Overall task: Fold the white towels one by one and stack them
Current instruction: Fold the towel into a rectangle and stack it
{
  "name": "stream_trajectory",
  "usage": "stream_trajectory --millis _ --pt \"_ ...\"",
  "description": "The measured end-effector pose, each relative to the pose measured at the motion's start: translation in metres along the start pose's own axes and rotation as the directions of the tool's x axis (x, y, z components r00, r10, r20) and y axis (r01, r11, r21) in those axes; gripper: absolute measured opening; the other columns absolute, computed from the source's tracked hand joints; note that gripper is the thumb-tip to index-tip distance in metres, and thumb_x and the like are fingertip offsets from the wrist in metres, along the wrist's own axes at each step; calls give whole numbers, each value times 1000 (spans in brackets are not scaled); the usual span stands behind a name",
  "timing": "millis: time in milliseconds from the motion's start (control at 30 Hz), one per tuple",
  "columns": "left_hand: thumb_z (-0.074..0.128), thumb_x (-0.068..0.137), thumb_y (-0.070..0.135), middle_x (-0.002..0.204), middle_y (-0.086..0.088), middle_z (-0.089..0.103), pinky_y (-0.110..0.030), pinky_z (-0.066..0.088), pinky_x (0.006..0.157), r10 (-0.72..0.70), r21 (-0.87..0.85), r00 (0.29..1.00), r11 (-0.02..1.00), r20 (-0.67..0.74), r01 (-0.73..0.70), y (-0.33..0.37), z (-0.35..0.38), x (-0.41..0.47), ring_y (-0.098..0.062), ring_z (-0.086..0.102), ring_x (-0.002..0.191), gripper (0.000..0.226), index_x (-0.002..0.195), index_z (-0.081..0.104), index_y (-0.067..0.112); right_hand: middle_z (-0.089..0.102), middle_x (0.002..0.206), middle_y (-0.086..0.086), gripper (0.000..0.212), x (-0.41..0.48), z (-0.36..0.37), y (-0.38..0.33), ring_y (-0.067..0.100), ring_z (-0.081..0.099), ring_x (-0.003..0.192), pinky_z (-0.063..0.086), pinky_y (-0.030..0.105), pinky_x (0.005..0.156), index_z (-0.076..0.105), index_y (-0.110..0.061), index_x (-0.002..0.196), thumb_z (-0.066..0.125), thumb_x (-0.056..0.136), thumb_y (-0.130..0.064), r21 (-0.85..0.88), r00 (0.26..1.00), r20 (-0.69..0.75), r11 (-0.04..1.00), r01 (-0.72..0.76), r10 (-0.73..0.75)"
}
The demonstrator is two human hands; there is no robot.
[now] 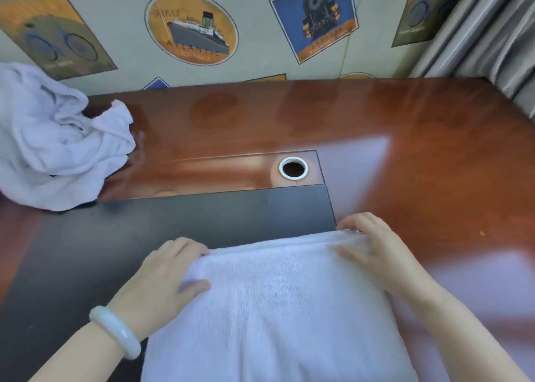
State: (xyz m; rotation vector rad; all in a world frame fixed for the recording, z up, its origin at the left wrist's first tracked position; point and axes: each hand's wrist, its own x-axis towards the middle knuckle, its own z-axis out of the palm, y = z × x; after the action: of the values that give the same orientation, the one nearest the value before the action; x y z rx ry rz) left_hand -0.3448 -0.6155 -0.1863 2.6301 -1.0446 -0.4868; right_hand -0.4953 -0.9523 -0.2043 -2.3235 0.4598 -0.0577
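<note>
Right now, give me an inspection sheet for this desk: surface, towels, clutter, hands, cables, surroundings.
Surface: glossy reddish desk with a black panel and a round grommet hole.
Job's things: white towel lying flat near the person; crumpled towel pile far left.
Clutter: nothing seen.
Hands: left hand and right hand each grip the white towel's far edge.
Cables: nothing seen.
Surroundings: wall with ship print and train print; grey curtain at right.

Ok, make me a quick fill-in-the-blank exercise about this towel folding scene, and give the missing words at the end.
The left hand and right hand grip a towel coloured ____.
The bangle is on the ____ wrist.
The crumpled towel pile lies far ____ on the desk.
The oval wall picture shows a ____.
Missing words: white; left; left; ship.
</note>
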Motion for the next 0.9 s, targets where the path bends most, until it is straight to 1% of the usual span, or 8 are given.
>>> stream_trajectory --millis 133,300,367,467,633,733,800,900 --pt "68 87 36 94 20 48 -24 33 83 -36 -29 997 999 -72 34 -7 -7 -9 -6 46 92 26 85 42 35 55 99 -19 20 -2 -14 -2 3 51 96 38 15 75 60 -30 86 78 80 -23 -43 998 44 998 -46 48" --pt "67 90 36 72 11 52 -17 35 59 -151 -310 985 936 79 168 -25 -20 -8 -5 44 65 29 70 49 27 56 71 -13 19 3 -37 -4 5 40 55 33 15 47 59 -30 86 75 82 -21 -45 977 195 996 -78 85" --pt "62 91 39 63 8 46 -21 28 55 -241 -363 967 896 84 255 -35 -22 -3 -6 37 56 32 69 49 22 57 73 -9 15 15 -39 -6 5 43 59 32 15 50 60 -26 87 73 83 -21 -26 989 136 998 -48 51" --pt "57 96 35 69 5 42 -26 26 57 -329 -287 944 904 10 318 -34 -11 11 -13 37 61 40 67 42 13 56 91 -1 13 31 -19 -2 15 51 79 35 12 64 60 -18 83 71 87 -14 -28 989 81 992 -119 121" --pt "58 97 22 93 10 55 -17 32 76 -138 -283 979 955 -151 91 -35 4 14 -8 48 91 26 71 53 19 61 105 -11 11 28 -6 13 11 51 100 35 24 79 61 -23 85 67 90 -15 -42 996 38 996 -81 83" --pt "57 96 25 80 1 56 -14 35 64 -251 -376 951 911 -179 170 -45 6 14 -11 50 73 27 74 59 11 65 93 -4 15 31 -5 20 14 56 90 42 29 76 64 -19 84 57 94 -27 -16 988 -15 988 -154 154" --pt "56 97 28 74 -1 51 -24 34 61 -342 -385 921 888 -188 251 -45 11 21 -16 45 66 32 71 54 9 59 75 9 31 43 1 17 27 52 79 35 33 67 56 -6 75 53 98 -26 -63 981 -80 982 -180 174" --pt "55 98 29 70 0 42 -29 28 55 -426 -373 878 868 -217 329 -35 12 33 -16 38 62 39 66 41 10 43 59 4 43 58 6 4 26 38 67 21 39 59 35 -12 61 53 99 -17 -126 984 -92 979 -163 152"
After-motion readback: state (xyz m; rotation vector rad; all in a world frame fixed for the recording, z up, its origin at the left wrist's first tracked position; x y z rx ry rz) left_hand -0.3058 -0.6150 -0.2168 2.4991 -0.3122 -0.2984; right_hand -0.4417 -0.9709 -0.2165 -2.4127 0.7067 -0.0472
